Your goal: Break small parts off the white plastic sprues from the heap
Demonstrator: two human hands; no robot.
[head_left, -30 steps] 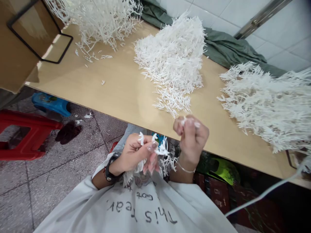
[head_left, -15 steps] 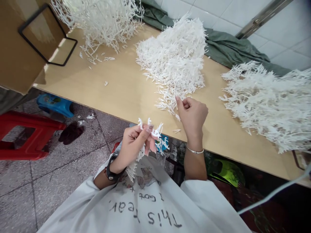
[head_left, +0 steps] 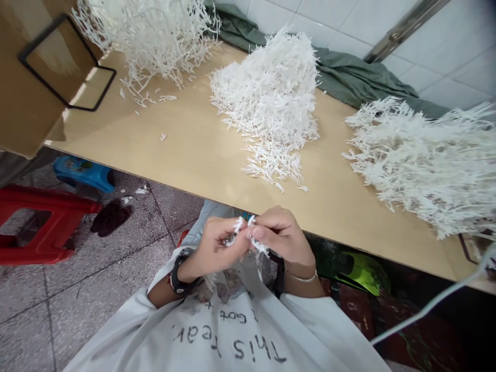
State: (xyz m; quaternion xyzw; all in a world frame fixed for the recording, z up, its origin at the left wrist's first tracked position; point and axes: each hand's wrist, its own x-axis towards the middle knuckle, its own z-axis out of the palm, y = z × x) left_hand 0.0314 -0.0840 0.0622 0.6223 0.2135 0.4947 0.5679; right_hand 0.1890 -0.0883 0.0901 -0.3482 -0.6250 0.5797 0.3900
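Note:
In front of my shirt, at the table's near edge, my two hands meet. My left hand (head_left: pixel 219 247) is closed around a white branched plastic strand (head_left: pixel 238 224), part of which hangs down below the palm. My right hand (head_left: pixel 285 238) pinches the white branching piece (head_left: pixel 260 247) right beside the left fingertips. Whether the two hands grip one strand or separate ones is hidden by the fingers. Beyond them on the table lies a heap of small white plastic sprigs (head_left: pixel 271 93), with a few loose ones spilling toward me.
A tangled pile of long white strands (head_left: pixel 166 46) lies at the back left, another white pile (head_left: pixel 426 165) at the right. A black metal frame (head_left: pixel 93 106) stands by a cardboard box (head_left: pixel 31 103). Red stool (head_left: pixel 50 222), blue stool (head_left: pixel 83 173) and white cable (head_left: pixel 430 310) are nearby.
My right hand has left the near edge of the middle heap and come down and left to meet my left hand. Its fingers now pinch the white piece there.

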